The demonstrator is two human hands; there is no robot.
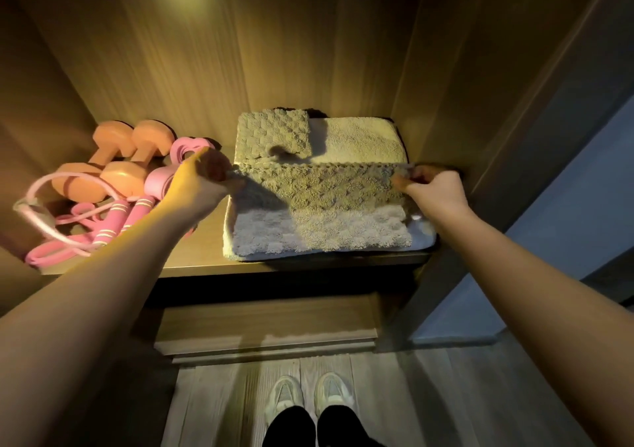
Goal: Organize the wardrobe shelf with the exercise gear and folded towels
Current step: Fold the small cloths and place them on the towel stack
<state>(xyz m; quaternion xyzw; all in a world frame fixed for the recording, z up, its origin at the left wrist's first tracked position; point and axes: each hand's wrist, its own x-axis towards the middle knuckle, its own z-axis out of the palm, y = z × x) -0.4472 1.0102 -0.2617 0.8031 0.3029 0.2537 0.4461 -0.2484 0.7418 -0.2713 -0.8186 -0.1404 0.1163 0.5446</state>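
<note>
Forearms (103, 268) outstretched, left hand (206, 175) and right hand (432, 186) are pinching the checkered towel (326, 186) at nine and three o'clock, tensioning it for a straight fold.

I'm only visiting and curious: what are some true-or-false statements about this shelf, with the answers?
1. The left hand and right hand both pinch one checkered towel. True.
2. The orange dumbbells sit right of the towels. False: they sit left of them.
3. The pink skipping rope lies on the floor. False: it lies on the shelf.
4. A small folded towel rests on the beige towel. True.
</note>
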